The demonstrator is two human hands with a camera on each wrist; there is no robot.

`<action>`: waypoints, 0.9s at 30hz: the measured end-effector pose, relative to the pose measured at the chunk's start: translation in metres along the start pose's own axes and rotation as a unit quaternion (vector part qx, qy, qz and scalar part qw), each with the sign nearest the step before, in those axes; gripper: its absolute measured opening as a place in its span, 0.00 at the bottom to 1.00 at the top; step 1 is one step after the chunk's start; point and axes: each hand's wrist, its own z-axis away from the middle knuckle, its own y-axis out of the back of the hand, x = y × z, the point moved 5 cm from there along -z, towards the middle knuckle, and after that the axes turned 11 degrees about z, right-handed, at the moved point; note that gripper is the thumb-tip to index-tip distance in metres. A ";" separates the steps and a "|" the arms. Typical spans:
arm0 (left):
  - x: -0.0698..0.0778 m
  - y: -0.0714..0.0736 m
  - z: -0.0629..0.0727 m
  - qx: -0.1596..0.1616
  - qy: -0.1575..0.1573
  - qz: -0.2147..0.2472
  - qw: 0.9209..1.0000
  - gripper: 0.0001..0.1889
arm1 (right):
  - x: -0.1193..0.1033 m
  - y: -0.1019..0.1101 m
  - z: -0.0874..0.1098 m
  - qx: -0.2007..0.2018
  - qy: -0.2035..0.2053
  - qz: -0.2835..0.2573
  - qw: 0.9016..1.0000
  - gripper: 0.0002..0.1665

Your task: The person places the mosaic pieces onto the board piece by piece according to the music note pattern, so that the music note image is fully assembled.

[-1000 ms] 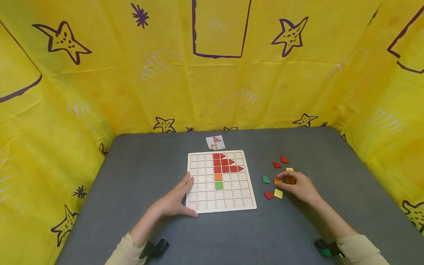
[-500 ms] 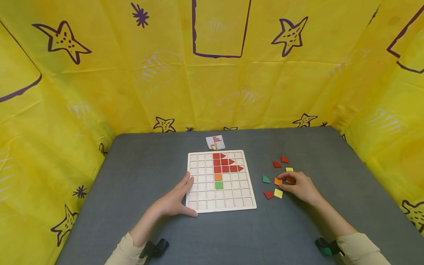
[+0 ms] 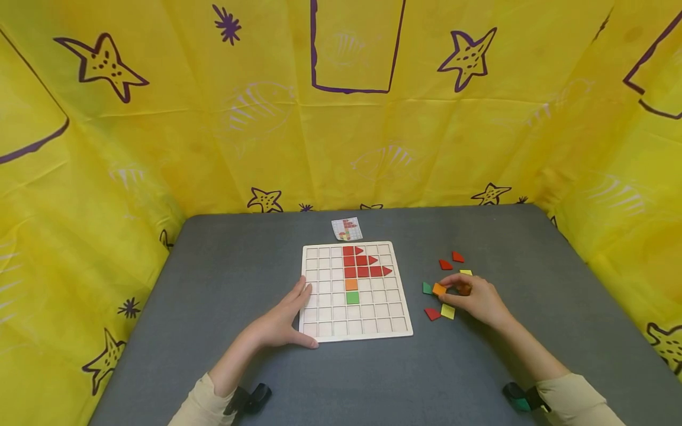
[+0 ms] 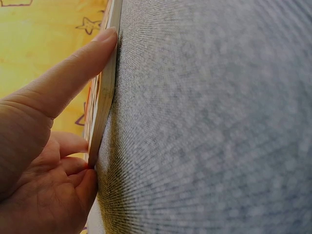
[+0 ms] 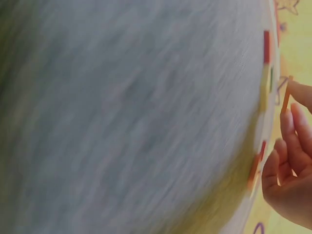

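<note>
My left hand (image 3: 278, 322) rests against the near left corner of a pale wooden grid board (image 3: 319, 313), fingers along its left side and thumb at the front edge. On the board lie red squares with red triangles in three rows, an orange square (image 3: 351, 284) and a light green square (image 3: 353, 297) below. Right of the board, my right hand (image 3: 482, 300) pinches an orange square tile (image 3: 439, 289) between thumb and fingertips. In the right wrist view this orange tile (image 5: 287, 95) appears edge-on, raised off the table. Another orange-brown piece (image 3: 465, 290) lies partly hidden under the hand.
Around the right hand lie a green quarter-round tile (image 3: 427, 288), a yellow square (image 3: 447, 311), a partly hidden yellow tile (image 3: 466, 272) and several red tiles (image 3: 432, 314). A printed pattern card (image 3: 347, 229) lies behind the board. Yellow cloth (image 3: 341, 148) surrounds the grey table.
The right hand has lifted the orange square tile from the table and shifted it slightly left, towards the green tile. My left hand stays in place on the board.
</note>
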 end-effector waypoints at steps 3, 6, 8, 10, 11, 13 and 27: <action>0.000 0.000 0.000 0.000 -0.001 0.000 1.000 0.64 | -0.011 -0.003 -0.002 -0.013 -0.002 -0.037 0.999 0.19; 0.000 0.000 0.000 0.000 -0.003 0.002 1.000 0.64 | -0.025 -0.009 -0.004 -0.028 -0.002 -0.072 0.997 0.20; 0.000 0.000 0.000 0.000 -0.004 0.003 1.000 0.64 | -0.035 -0.013 -0.006 -0.038 -0.002 -0.091 0.995 0.20; 0.000 0.000 0.000 0.001 -0.004 0.003 1.000 0.64 | -0.045 -0.018 -0.009 -0.047 0.001 -0.104 0.993 0.19; 0.000 0.000 0.000 0.001 -0.004 0.003 1.000 0.64 | -0.051 -0.020 -0.010 -0.050 0.005 -0.108 0.993 0.19; 0.000 0.000 0.000 0.001 -0.004 0.001 1.000 0.64 | -0.060 -0.026 -0.012 -0.054 0.012 -0.109 0.992 0.18; 0.000 0.000 0.000 0.001 -0.007 -0.001 1.000 0.64 | -0.120 -0.074 -0.017 -0.098 0.108 -0.075 0.986 0.13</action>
